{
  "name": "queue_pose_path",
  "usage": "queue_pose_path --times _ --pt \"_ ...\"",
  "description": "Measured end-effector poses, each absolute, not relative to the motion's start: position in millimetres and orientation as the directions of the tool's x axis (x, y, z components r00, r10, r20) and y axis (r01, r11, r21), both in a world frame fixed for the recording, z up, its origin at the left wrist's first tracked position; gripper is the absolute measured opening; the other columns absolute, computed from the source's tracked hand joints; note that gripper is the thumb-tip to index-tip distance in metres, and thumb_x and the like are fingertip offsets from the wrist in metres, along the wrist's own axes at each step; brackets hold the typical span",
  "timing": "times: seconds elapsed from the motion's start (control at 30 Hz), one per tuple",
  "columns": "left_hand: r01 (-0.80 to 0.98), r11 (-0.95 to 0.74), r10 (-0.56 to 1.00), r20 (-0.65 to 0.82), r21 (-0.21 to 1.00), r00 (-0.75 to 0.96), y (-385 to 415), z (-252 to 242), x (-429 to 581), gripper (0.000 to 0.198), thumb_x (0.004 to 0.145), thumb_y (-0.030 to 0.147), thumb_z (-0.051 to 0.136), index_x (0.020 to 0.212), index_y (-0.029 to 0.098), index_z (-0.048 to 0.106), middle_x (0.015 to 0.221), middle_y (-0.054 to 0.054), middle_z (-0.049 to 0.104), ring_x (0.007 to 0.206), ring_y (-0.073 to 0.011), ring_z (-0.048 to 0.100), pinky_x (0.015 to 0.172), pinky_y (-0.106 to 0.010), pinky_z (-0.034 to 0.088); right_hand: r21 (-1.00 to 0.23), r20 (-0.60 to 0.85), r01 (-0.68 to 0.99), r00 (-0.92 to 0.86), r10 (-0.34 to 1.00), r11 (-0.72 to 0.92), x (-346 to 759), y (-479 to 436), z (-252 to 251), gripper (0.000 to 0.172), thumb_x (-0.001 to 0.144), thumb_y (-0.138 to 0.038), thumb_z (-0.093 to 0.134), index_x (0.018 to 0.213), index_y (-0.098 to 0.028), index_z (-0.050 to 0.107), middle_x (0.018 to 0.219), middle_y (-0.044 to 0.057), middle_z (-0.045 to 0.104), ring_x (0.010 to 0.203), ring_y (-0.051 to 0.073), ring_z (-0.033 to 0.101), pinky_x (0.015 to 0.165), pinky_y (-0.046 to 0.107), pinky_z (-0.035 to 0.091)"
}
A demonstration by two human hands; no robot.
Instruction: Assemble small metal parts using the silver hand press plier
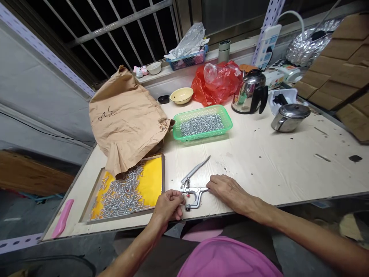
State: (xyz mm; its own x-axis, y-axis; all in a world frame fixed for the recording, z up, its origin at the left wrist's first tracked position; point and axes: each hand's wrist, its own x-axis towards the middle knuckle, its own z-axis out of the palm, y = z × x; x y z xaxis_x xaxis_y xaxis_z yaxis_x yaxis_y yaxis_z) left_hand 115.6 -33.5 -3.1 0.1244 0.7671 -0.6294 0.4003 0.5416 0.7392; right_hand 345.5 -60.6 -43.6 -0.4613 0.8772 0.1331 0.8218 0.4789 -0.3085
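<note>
A metal press plier [192, 187] lies on the pale wooden table [259, 161] near its front edge, one handle raised toward the back. My right hand [227, 190] rests on the plier's lower handle, fingers curled over it. My left hand [168, 206] is pinched at the plier's jaw, holding something too small to make out. Left of it sits a yellow-lined tray [150, 181] with many small metal screws [121, 196].
A brown paper sack [123, 119] lies over the tray's back. A green basket [202, 123] of screws stands behind the plier. Kettle [250, 92], steel pot [290, 116], yellow bowl [181, 95] and red bag [216, 82] stand further back. A pink strip [62, 217] lies at the left edge.
</note>
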Motion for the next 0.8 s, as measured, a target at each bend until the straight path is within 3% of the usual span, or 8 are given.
queue_pose_path --times 0.23,0.4,0.8 --pt "0.422 0.556 0.761 -0.643 0.716 0.088 -35.2 -8.4 116.6 0.028 0.066 0.040 0.066 0.072 0.015 0.056 0.039 0.008 0.047 0.029 -0.0042 0.037 0.032 -0.015 0.028 -0.315 0.115 0.824 -0.460 0.881 0.471 345.8 -61.2 -40.2 0.016 0.091 -0.011 0.043 0.084 -0.017 0.056 0.085 0.004 0.053 0.074 0.016 0.046 0.066 0.030 0.030" --pt "0.362 0.603 0.723 -0.679 0.711 0.127 -35.9 -7.8 119.7 0.033 0.062 0.045 0.069 0.068 0.016 0.053 0.039 0.012 0.038 0.026 -0.0016 0.026 0.029 -0.015 0.017 -0.298 0.113 0.839 -0.443 0.889 0.455 344.6 -63.5 -40.0 0.016 0.090 -0.008 0.042 0.084 -0.017 0.054 0.085 0.003 0.053 0.073 0.015 0.045 0.066 0.030 0.030" --pt "0.402 0.692 0.603 -0.786 0.600 0.135 -32.3 -11.9 120.3 0.035 0.062 0.047 0.067 0.060 0.017 0.050 0.044 0.007 0.052 0.025 -0.0026 0.034 0.030 -0.018 0.018 -0.321 0.118 0.841 -0.422 0.899 0.436 343.7 -66.9 -39.7 0.013 0.088 -0.009 0.044 0.087 -0.017 0.053 0.087 0.004 0.052 0.073 0.016 0.044 0.066 0.030 0.031"
